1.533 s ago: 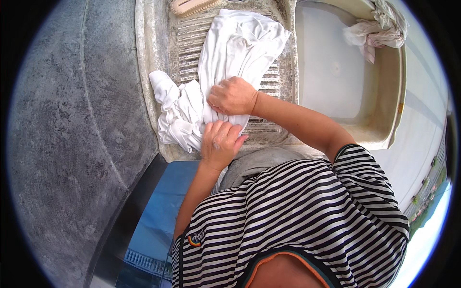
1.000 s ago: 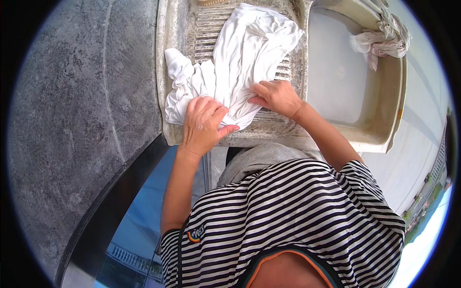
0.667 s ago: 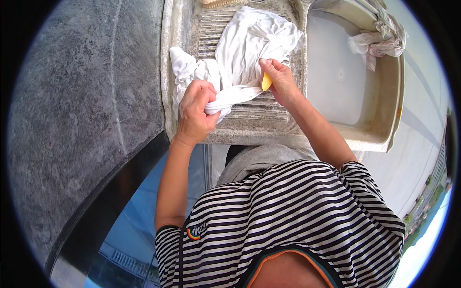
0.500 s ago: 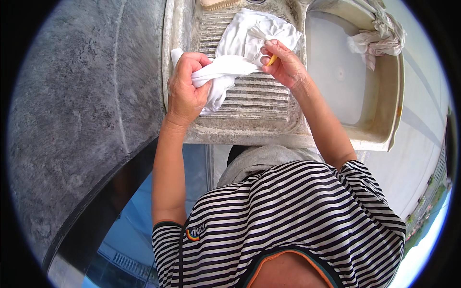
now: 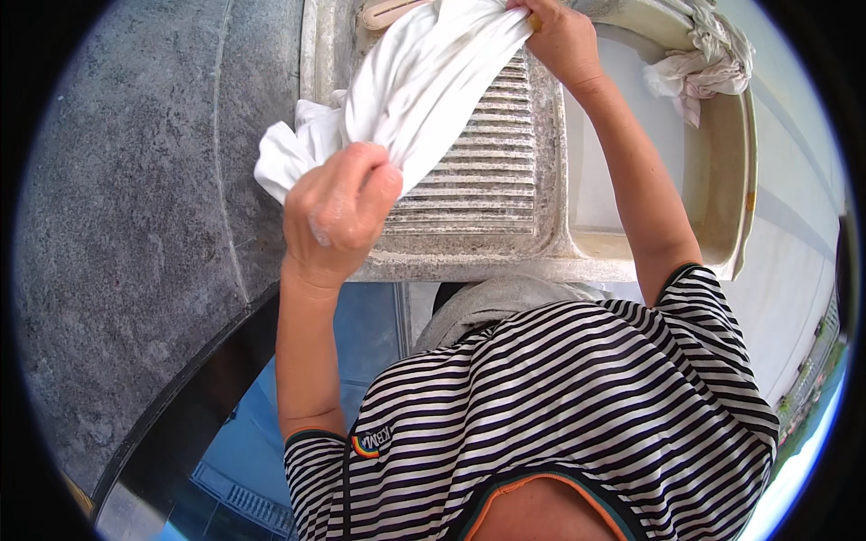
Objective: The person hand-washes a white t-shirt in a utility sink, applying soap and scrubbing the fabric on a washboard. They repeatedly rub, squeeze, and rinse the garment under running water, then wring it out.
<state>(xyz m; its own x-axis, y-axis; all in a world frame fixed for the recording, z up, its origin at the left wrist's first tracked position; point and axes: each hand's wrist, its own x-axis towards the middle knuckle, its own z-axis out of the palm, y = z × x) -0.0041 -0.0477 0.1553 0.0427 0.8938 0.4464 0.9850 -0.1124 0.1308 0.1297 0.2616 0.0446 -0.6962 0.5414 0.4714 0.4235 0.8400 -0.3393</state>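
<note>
A white cloth (image 5: 424,90) is stretched slantwise between my two hands, above the ridged washboard (image 5: 474,194) of a worn stone sink. My left hand (image 5: 336,215) is closed in a fist on the cloth's near end, and a loose bunch hangs past it over the sink's left edge. Farther off and to the right, my right hand (image 5: 566,45) grips the far end. A bit of a small yellow piece (image 5: 535,22) shows at its fingers; its kind is unclear. The cloth's far tip lies partly out of the picture.
Right of the washboard is a basin (image 5: 586,236) holding cloudy water. A wet, crumpled pale cloth (image 5: 708,72) hangs over its far right rim. A brush-like tan object (image 5: 386,13) lies at the sink's far left, partly covered. A grey stone counter (image 5: 153,180) adjoins on the left.
The white cloth has been lifted off the washboard and pulled out long. My left hand has come nearer and slightly left; my right hand has moved away from me.
</note>
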